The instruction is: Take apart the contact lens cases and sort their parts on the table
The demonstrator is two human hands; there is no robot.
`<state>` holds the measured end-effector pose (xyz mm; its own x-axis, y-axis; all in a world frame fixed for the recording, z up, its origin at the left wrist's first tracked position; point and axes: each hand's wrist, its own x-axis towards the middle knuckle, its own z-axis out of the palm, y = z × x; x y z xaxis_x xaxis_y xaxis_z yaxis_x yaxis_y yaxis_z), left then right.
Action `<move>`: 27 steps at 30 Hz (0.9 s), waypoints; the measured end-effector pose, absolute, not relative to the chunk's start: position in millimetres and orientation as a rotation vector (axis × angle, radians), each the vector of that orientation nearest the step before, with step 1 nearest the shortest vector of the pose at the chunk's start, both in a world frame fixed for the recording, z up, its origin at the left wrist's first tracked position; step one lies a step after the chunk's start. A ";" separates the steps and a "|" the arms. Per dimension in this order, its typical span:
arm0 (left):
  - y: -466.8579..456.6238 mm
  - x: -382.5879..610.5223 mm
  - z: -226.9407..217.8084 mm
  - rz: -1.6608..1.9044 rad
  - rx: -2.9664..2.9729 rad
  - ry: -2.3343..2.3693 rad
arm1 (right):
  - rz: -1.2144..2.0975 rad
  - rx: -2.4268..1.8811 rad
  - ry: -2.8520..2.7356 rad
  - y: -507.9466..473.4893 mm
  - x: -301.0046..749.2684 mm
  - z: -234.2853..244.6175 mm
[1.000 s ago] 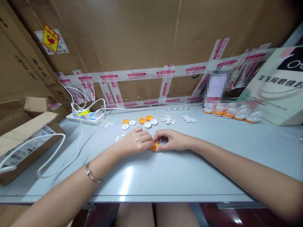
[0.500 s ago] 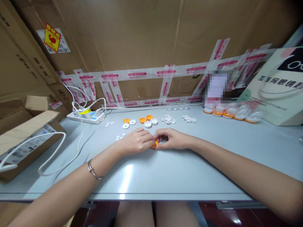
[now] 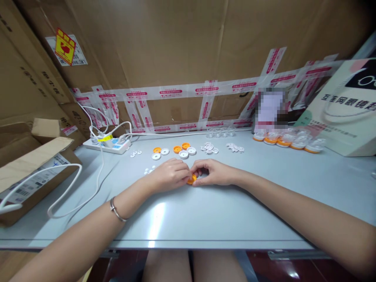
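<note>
Gripping the orange cup (image 3: 192,180) at its right side, the right hand (image 3: 214,172) sets thumb and fingers against the rim. The left hand (image 3: 173,175) curls its fingertips over the cup's left side; whether they pinch a smaller part cannot be told, as the knuckles hide it. The cup is between both hands, at the middle of the grey table (image 3: 241,219). Small white caps (image 3: 148,171) lie just left of the left hand. On the far side, from left to right: a power strip (image 3: 107,147), three orange rings (image 3: 177,149) grouped with four white rings (image 3: 183,155), and two clusters of thin white pieces (image 3: 208,148). Orange-based clear domes (image 3: 284,141) line the far right.
</note>
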<state>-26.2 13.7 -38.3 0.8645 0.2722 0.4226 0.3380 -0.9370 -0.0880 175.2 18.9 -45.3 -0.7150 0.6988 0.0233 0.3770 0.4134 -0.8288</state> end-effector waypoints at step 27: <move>38.7 -129.9 28.1 -0.111 -2.650 -1.838 | 1.201 -1.006 -2.327 17.6 175.8 -44.2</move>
